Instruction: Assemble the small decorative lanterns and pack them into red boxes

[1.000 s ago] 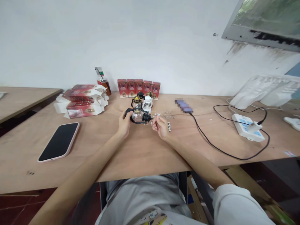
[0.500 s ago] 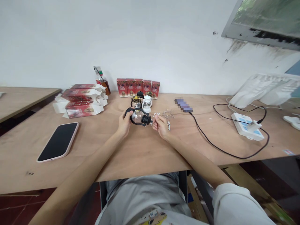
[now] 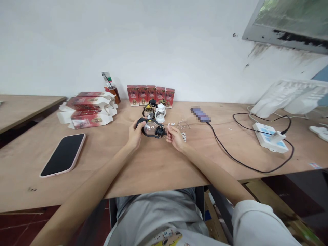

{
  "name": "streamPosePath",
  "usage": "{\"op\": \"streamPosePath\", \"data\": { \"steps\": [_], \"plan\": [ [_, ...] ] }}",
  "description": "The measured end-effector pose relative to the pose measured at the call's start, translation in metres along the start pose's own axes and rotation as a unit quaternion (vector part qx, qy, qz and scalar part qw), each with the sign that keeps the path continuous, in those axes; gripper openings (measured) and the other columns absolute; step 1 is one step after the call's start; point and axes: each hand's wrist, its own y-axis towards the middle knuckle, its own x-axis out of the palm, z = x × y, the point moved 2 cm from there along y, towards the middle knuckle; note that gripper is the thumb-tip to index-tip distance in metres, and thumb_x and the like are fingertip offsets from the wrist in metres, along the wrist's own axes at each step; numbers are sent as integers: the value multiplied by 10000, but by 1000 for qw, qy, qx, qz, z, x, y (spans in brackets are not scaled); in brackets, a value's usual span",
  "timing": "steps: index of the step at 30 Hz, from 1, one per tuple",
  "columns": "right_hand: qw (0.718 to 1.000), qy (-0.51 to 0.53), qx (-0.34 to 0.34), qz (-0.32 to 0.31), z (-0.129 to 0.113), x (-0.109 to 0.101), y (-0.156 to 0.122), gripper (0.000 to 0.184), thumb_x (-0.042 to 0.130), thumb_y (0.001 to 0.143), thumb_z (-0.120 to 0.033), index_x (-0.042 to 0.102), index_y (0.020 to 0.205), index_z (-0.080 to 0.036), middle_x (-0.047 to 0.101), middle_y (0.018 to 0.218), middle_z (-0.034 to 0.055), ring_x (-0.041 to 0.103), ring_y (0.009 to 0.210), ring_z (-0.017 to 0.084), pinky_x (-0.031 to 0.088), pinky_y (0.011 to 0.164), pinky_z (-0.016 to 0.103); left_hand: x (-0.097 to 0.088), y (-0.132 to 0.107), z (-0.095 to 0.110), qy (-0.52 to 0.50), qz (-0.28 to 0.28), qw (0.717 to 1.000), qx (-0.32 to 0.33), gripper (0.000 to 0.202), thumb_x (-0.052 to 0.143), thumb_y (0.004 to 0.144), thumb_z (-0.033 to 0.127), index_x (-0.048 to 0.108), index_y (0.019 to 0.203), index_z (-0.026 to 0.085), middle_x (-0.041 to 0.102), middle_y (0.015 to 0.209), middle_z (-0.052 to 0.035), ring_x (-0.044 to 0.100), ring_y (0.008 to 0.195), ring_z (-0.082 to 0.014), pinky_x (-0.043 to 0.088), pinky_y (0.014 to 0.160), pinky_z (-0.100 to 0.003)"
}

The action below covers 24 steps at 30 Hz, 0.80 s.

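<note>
A small black lantern (image 3: 150, 128) with a clear globe lies sideways above the table, its top pointing right. My left hand (image 3: 135, 135) is closed around its base. At the lantern's top end, my right hand (image 3: 174, 137) has its fingers pinched together; what they hold, if anything, is too small to make out. Just behind stand a white lantern (image 3: 160, 114), a black lantern with a gold top (image 3: 148, 111) and other small lanterns partly hidden. Beside my right hand lie several small round pieces (image 3: 183, 137) and a heap of thin metal bits (image 3: 183, 124).
Red printed boxes (image 3: 151, 94) stand in a row against the wall. Flattened boxes (image 3: 89, 109) are piled at left, near a bottle (image 3: 114, 91). A phone (image 3: 63, 155) lies front left. A second phone (image 3: 200, 114) trails a black cable (image 3: 225, 155) toward a power strip (image 3: 270, 137).
Very little differs. The fingers of my right hand have shifted slightly at the lantern's top; my left hand keeps its hold on the base.
</note>
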Motion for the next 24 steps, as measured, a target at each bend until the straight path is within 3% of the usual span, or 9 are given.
{"op": "streamPosePath", "data": {
  "steps": [7, 11, 14, 18, 21, 24],
  "plan": [
    [994, 78, 79, 3, -3, -4, 5, 401, 762, 666, -431, 443, 657, -188, 278, 506, -106, 238, 432, 32, 188, 388, 149, -4, 0, -4, 38, 2, 998, 41, 297, 629, 578, 343, 608, 825, 179, 570, 713, 11, 541, 632, -119, 448, 516, -196],
    [993, 89, 72, 16, -6, -7, 9, 357, 754, 686, -399, 472, 669, -181, 270, 504, -109, 241, 427, 29, 201, 385, 149, -1, -3, -2, 14, 1, 999, 46, 282, 649, 582, 343, 581, 804, 184, 564, 724, 21, 530, 622, -107, 442, 517, -195],
    [992, 98, 46, 60, -11, -17, 14, 318, 767, 672, -334, 496, 668, -168, 293, 506, -110, 230, 425, 20, 194, 379, 155, 3, -5, -1, 26, -9, 999, 34, 323, 708, 552, 335, 560, 796, 184, 579, 749, 23, 545, 675, -107, 455, 582, -201],
    [984, 92, -15, 154, -20, -35, 19, 336, 797, 602, -243, 470, 621, -170, 353, 532, -102, 243, 440, 16, 192, 387, 170, 8, -9, -3, 121, -47, 991, 28, 424, 759, 526, 351, 564, 862, 180, 630, 855, -6, 586, 805, -142, 478, 726, -255],
    [977, 57, -70, 194, -25, -40, 20, 364, 813, 558, -265, 463, 596, -172, 373, 548, -99, 255, 458, 19, 206, 410, 179, 10, -12, -7, 228, -98, 969, 20, 493, 761, 523, 383, 574, 926, 170, 653, 913, -40, 602, 803, -177, 487, 751, -316],
    [966, -10, -135, 222, -25, -38, 17, 343, 793, 569, -356, 509, 623, -172, 419, 575, -89, 276, 475, 29, 233, 441, 192, 10, -15, -8, 324, -154, 931, 65, 481, 738, 565, 367, 590, 976, 165, 665, 976, -68, 614, 862, -214, 481, 804, -360]
  ]
}}
